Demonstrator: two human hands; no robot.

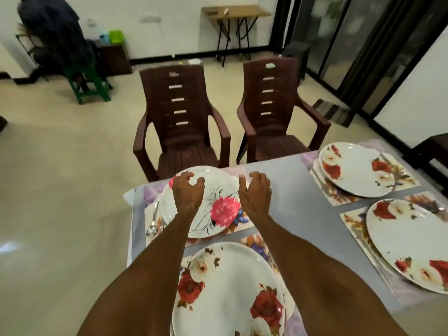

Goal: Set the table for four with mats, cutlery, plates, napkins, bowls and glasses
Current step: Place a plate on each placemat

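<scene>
My left hand (188,190) hovered, fingers loosely curled, over the pink-flower plate (206,202); my right hand (255,192), likewise empty, flanked its right rim.

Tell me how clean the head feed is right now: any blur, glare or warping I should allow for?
Head view: soft all over, blurrier toward the far wall; wide-angle warp bows the table edge and doors; floor glare at the left edge; both hands, left and right, and the pink-flower plate remain readable.
</scene>
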